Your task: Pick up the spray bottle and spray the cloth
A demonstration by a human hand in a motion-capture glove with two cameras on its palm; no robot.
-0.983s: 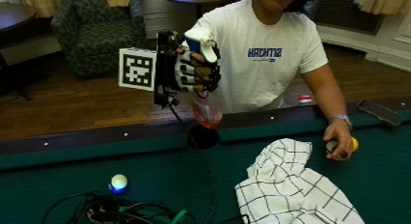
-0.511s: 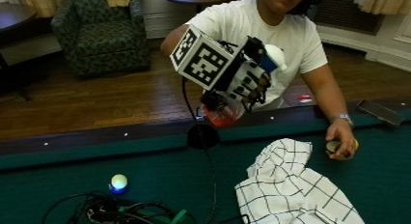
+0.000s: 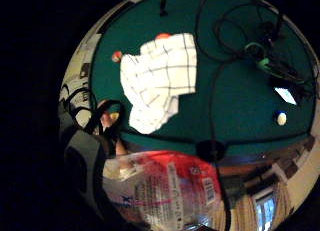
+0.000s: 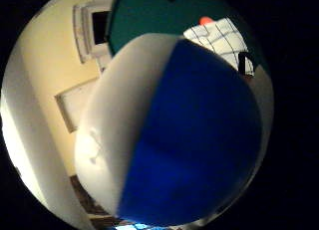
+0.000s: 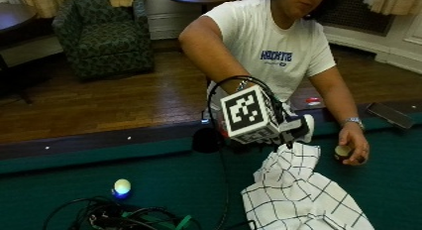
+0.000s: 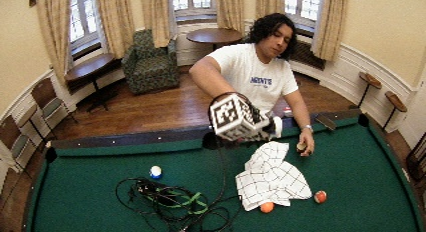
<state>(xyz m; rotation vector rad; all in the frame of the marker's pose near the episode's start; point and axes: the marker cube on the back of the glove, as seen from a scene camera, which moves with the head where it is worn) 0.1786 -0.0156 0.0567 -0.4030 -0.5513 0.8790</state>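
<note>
You've swung the spray bottle (image 5: 304, 128) down over the checked cloth (image 5: 300, 195); right hand (image 5: 280, 133) grips it; ready to spray.

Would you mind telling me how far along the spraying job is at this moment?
Pick-up looks done: the gloved right hand holds the spray bottle off the green table, its white head above the checked cloth. Aiming seems in hand. Spraying is left; no mist or wet patch shows on the cloth.
</note>
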